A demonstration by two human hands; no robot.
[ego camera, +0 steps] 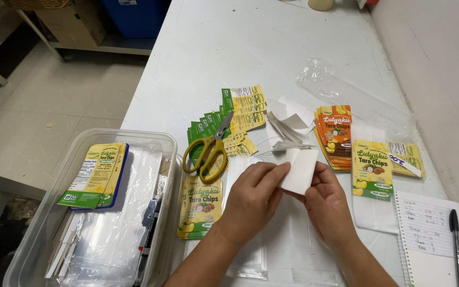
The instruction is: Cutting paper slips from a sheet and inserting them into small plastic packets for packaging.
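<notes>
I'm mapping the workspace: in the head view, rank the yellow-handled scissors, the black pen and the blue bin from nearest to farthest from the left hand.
From the left hand:
1. Yellow-handled scissors, just up and left on the table.
2. Black pen, far right on the notebook.
3. Blue bin, top of the view, beyond the table.

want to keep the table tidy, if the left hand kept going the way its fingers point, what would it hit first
Beyond the white slip it pinches, the left hand would probably meet the heap of white paper strips; depth is unclear.

Two bare forearms in view, left grip (252,194) and right grip (329,204). No sleeves, gloves, rings, watch or bands visible. Short, unpainted nails. Arms cut off at bottom edge, nothing worn shows.
</notes>
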